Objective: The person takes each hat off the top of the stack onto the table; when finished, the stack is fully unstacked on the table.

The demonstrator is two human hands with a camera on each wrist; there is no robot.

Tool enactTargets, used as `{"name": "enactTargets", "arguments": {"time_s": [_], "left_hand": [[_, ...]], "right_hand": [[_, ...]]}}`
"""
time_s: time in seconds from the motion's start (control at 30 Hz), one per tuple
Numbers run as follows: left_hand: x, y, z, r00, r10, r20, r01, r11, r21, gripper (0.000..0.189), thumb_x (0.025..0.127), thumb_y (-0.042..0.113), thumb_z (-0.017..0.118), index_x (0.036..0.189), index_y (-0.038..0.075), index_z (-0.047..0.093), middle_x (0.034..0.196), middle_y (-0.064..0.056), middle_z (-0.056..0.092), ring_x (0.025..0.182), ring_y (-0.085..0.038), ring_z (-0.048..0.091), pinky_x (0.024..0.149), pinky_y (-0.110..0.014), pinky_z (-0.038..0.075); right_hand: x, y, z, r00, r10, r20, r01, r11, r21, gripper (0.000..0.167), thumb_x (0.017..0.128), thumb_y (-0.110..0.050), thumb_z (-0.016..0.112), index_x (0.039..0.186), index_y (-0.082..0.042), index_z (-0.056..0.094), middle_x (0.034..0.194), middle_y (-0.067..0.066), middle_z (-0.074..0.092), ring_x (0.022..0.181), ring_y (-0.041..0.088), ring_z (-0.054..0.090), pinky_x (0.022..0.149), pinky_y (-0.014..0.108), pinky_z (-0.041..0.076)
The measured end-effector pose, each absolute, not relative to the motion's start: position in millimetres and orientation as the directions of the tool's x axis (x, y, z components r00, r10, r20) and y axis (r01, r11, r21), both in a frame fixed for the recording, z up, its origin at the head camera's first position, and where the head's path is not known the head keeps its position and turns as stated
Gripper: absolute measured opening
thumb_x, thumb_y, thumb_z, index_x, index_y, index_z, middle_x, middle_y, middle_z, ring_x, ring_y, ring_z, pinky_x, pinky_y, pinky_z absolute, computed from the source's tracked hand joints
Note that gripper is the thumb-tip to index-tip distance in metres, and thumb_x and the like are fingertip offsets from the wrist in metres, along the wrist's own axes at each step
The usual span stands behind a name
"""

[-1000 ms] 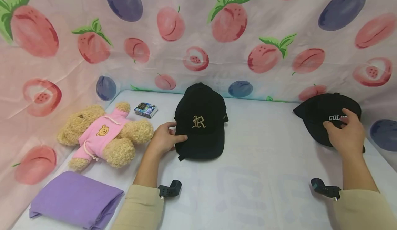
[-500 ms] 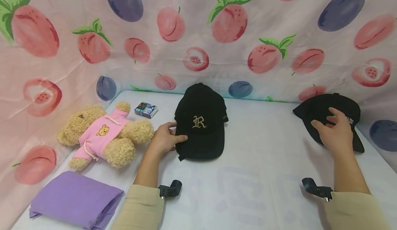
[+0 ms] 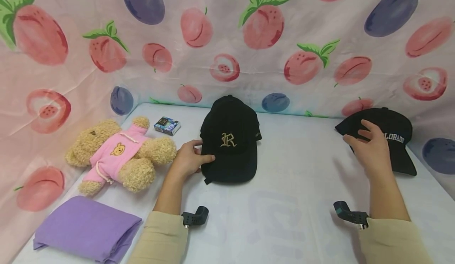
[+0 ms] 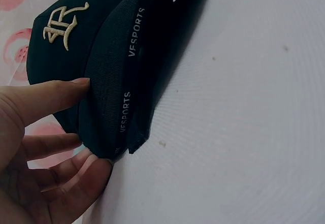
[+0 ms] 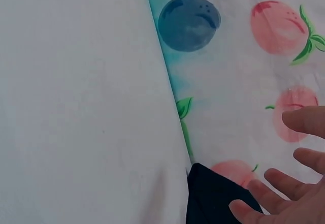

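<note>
A black baseball cap (image 3: 229, 137) with a gold letter R stands mid-table, its brim toward me. My left hand (image 3: 189, 158) pinches this cap at its left side; in the left wrist view the thumb (image 4: 61, 96) lies on top and the other fingers are at the brim's edge. A second black cap (image 3: 399, 137), lettered in white and partly covered by my hand, is at the far right. Just in front of it is my right hand (image 3: 371, 149), fingers spread apart and holding nothing. That hand's fingers (image 5: 282, 181) also show in the right wrist view.
To the left lies a teddy bear (image 3: 121, 149) in a pink hoodie, with a small patterned box (image 3: 167, 126) behind it. A folded purple cloth (image 3: 87, 229) is at the front left. A fruit-print curtain (image 3: 305, 15) rises along the table's back and left.
My right hand has moved left, away from the lettering of the right cap, which shows more now. The left hand and its cap look unchanged.
</note>
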State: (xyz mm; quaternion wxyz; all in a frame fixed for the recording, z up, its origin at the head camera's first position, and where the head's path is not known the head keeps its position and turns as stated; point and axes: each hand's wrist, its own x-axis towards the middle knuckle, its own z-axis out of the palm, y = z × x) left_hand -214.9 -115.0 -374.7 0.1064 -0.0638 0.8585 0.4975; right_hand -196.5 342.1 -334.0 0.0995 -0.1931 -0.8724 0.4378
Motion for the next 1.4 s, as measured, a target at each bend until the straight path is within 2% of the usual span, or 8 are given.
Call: {"name": "enactTargets", "arguments": {"time_s": [0.1, 0.23, 0.33, 0.4, 0.53, 0.7, 0.93, 1.4], "left_hand": [[-214.5, -114.6, -374.5, -0.969, -0.005, -0.248, -0.217, 0.501, 0.838, 0.074, 0.09, 0.023, 0.08, 0.154, 0.007, 0.046, 0.124, -0.02, 0.06, 0.099, -0.027, 0.065, 0.072, -0.033, 0.06], [-214.2, -114.2, -374.4, -0.969, -0.005, -0.245, -0.214, 0.505, 0.836, 0.074, 0.09, 0.023, 0.08, 0.154, 0.007, 0.046, 0.125, -0.02, 0.06, 0.098, -0.027, 0.064, 0.072, -0.033, 0.06], [-214.2, -114.5, -374.3, -0.969, -0.008, -0.246, -0.216, 0.503, 0.837, 0.074, 0.09, 0.023, 0.08, 0.154, 0.007, 0.046, 0.124, -0.02, 0.06, 0.098, -0.027, 0.064, 0.072, -0.033, 0.06], [-214.3, -114.9, -374.1, -0.969, -0.01, -0.248, -0.219, 0.504, 0.835, 0.074, 0.09, 0.023, 0.08, 0.154, 0.007, 0.046, 0.124, -0.02, 0.06, 0.098, -0.027, 0.065, 0.072, -0.033, 0.06], [-214.4, -115.5, -374.4, -0.968, -0.01, -0.249, -0.22, 0.503, 0.836, 0.074, 0.09, 0.024, 0.08, 0.154, 0.007, 0.046, 0.124, -0.02, 0.061, 0.097, -0.027, 0.065, 0.071, -0.033, 0.06], [-214.8, -116.0, -374.6, -0.971, -0.003, -0.24, -0.209, 0.502, 0.839, 0.074, 0.09, 0.023, 0.08, 0.154, 0.007, 0.046, 0.123, -0.02, 0.061, 0.097, -0.026, 0.064, 0.07, -0.032, 0.059], [-216.3, -115.2, -375.7, -0.972, -0.001, -0.234, -0.202, 0.508, 0.837, 0.075, 0.09, 0.023, 0.081, 0.154, 0.006, 0.045, 0.124, -0.02, 0.06, 0.097, -0.027, 0.064, 0.07, -0.032, 0.06], [-215.1, -116.1, -374.8, -0.973, -0.001, -0.231, -0.2, 0.502, 0.841, 0.074, 0.09, 0.022, 0.08, 0.154, 0.006, 0.046, 0.12, -0.02, 0.061, 0.094, -0.026, 0.064, 0.068, -0.032, 0.059]], "right_hand": [[-197.6, 338.3, -337.0, -0.925, 0.381, -0.007, 0.223, 0.527, -0.82, 0.084, 0.102, -0.041, 0.061, 0.168, -0.02, 0.014, 0.168, 0.023, 0.028, 0.143, 0.044, 0.042, 0.112, 0.06, 0.042], [-199.2, 332.5, -339.4, -0.95, 0.312, -0.001, 0.175, 0.53, -0.83, 0.083, 0.102, -0.041, 0.062, 0.167, -0.02, 0.016, 0.165, 0.025, 0.032, 0.139, 0.042, 0.043, 0.098, 0.036, 0.057], [-200.2, 327.0, -339.5, -0.961, 0.278, 0.001, 0.147, 0.511, -0.847, 0.081, 0.102, -0.039, 0.063, 0.167, -0.021, 0.017, 0.165, 0.026, 0.032, 0.142, 0.043, 0.04, 0.081, 0.016, 0.056], [-200.7, 323.2, -339.4, -0.965, 0.261, -0.001, 0.135, 0.494, -0.859, 0.081, 0.102, -0.038, 0.062, 0.167, -0.021, 0.017, 0.165, 0.026, 0.032, 0.142, 0.042, 0.04, 0.078, 0.013, 0.055], [-202.3, 314.2, -339.8, -0.972, 0.236, -0.02, 0.127, 0.448, -0.885, 0.079, 0.103, -0.036, 0.061, 0.167, -0.022, 0.016, 0.165, 0.025, 0.031, 0.141, 0.038, 0.042, 0.088, 0.021, 0.058], [-205.7, 298.8, -340.0, -0.976, 0.215, -0.047, 0.129, 0.387, -0.913, 0.079, 0.103, -0.035, 0.063, 0.167, -0.024, 0.018, 0.166, 0.023, 0.029, 0.136, 0.03, 0.048, 0.092, 0.026, 0.058], [-210.3, 274.4, -339.1, -0.981, 0.18, -0.077, 0.135, 0.332, -0.934, 0.08, 0.102, -0.041, 0.063, 0.167, -0.027, 0.019, 0.168, 0.018, 0.03, 0.145, 0.036, 0.041, 0.108, 0.048, 0.046], [-215.4, 232.8, -337.0, -0.991, 0.107, -0.08, 0.106, 0.268, -0.957, 0.077, 0.102, -0.034, 0.066, 0.166, -0.024, 0.024, 0.166, 0.015, 0.034, 0.144, 0.037, 0.047, 0.112, 0.052, 0.045]]}}
